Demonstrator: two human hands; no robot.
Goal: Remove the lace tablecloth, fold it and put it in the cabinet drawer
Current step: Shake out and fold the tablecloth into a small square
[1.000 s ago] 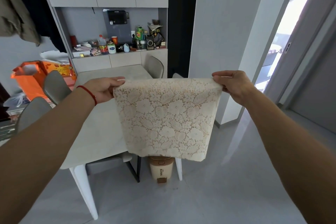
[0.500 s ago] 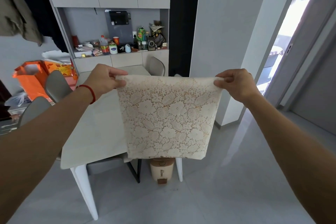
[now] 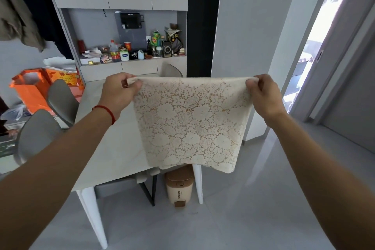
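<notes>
- Pale tiled floor [image 3: 253, 219] nearest; a white table [image 3: 113, 148] at left, a small bin [image 3: 179, 184] beneath its right end
- Lace tablecloth [image 3: 190, 126], folded, hangs in the air over the table's right edge, top edge running left–right, layers not countable
- Left hand [image 3: 119, 93] and right hand [image 3: 263, 95] each pinch a top corner, fingers closed
- Far: cluttered cabinet [image 3: 140, 67]; drawer fronts partly hidden

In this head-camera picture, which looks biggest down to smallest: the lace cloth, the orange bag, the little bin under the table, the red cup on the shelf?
1. lace tablecloth, held up close to the camera, so its lead is partly nearness
2. orange bag
3. bin
4. red cup, far back, so it looks tiny
</notes>
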